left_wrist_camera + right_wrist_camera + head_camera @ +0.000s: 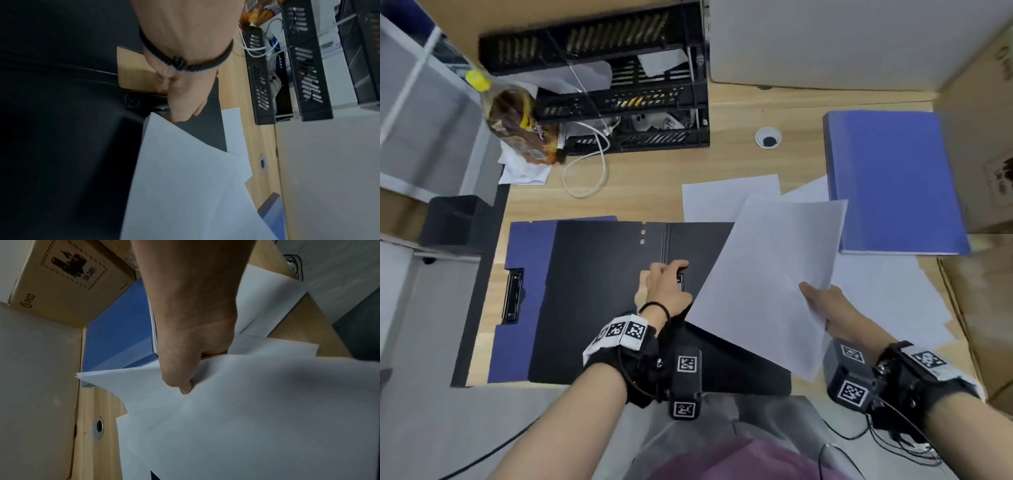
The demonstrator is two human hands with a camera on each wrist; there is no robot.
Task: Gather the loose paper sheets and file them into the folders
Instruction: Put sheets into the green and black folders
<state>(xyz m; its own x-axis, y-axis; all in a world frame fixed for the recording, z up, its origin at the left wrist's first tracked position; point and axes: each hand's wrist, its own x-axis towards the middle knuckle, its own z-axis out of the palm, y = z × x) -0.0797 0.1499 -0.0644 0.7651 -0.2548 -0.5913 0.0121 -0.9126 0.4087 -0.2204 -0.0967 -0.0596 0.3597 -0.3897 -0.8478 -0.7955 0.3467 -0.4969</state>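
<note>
An open black folder (599,291) lies on the desk on top of an open blue folder (530,246). My left hand (666,274) is at the black folder's spine, fingers curled on its metal clip (133,102). My right hand (816,296) pinches a stack of white sheets (774,267) by its near edge, thumb on top, and holds it tilted over the black folder's right half. The stack's corner reaches my left hand (180,112) in the left wrist view. More loose sheets (729,198) lie on the desk behind the stack. A closed blue folder (893,181) lies at the right.
A black tray rack (619,85), a bottle (517,120) and a white cable (585,171) stand at the back left. Cardboard boxes (983,137) line the right side. Further sheets (887,301) lie under my right forearm. A cable grommet (767,138) sits in the desk.
</note>
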